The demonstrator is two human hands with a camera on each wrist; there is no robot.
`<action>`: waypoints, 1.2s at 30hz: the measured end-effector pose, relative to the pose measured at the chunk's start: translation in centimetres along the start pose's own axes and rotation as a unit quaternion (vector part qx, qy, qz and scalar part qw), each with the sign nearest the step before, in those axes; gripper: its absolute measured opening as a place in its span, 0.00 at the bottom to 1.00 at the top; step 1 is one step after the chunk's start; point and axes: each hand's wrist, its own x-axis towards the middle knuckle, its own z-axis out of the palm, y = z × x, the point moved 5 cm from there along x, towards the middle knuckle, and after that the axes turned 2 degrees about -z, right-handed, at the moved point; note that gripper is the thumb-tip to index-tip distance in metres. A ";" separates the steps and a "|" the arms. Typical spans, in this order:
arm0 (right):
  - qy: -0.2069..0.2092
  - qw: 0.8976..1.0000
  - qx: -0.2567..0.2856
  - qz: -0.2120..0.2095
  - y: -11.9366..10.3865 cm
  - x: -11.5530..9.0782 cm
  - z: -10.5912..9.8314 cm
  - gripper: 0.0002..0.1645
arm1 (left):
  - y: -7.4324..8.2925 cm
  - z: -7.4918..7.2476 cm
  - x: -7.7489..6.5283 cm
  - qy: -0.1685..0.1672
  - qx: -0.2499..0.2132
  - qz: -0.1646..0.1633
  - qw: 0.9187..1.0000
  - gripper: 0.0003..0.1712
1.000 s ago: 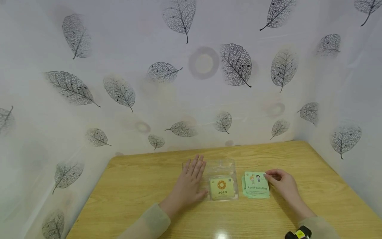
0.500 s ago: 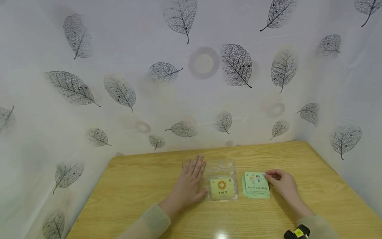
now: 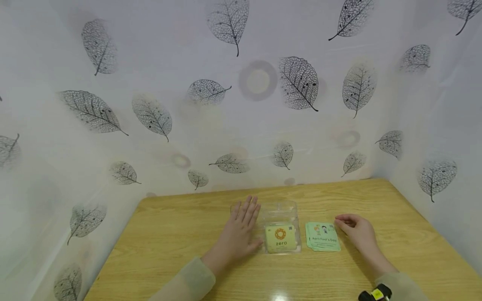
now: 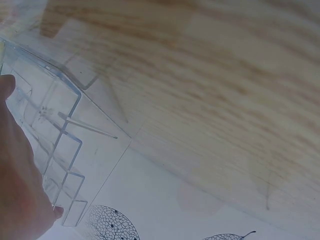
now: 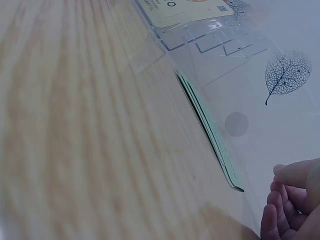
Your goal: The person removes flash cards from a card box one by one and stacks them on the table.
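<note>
A clear plastic stepped holder [image 3: 279, 207] stands on the table, with a yellow card [image 3: 280, 246] reading "zero" in its front. On the holder's left side rests my left hand [image 3: 239, 234], its fingers extended. In the left wrist view, part of that hand [image 4: 20, 175] lies against the clear steps. Right of the holder, a small stack of green cards [image 3: 323, 243] lies flat, the top one reading "April Fool's Day". Just off the stack's right corner is my right hand [image 3: 357, 234]. The right wrist view shows its fingers loosely curled, thumb near the index tip, holding nothing; the green cards [image 5: 209, 131] lie apart from it.
The wooden table [image 3: 180, 234] is bounded at the back and sides by a pale curtain [image 3: 256, 129] printed with leaves. A black device with a yellow label [image 3: 377, 294] is on the right wrist.
The top green card's far edge, pinched and raised by my right hand before, has dropped onto the stack. My right hand has let it go and stays beside it. The left hand is still.
</note>
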 end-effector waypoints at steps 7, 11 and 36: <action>0.002 1.000 0.011 0.007 0.2 0.1 -0.1 0.19 | 0.0 -0.1 0.0 0.004 -0.003 0.000 1.000 0.60; 0.000 1.000 0.015 0.012 0.3 0.1 -0.1 0.19 | 0.0 0.0 0.0 0.000 -0.016 -0.001 1.000 0.60; -0.004 0.999 0.025 0.022 -0.2 0.0 -0.2 0.23 | 0.0 0.2 0.0 0.007 -0.015 0.001 1.000 0.60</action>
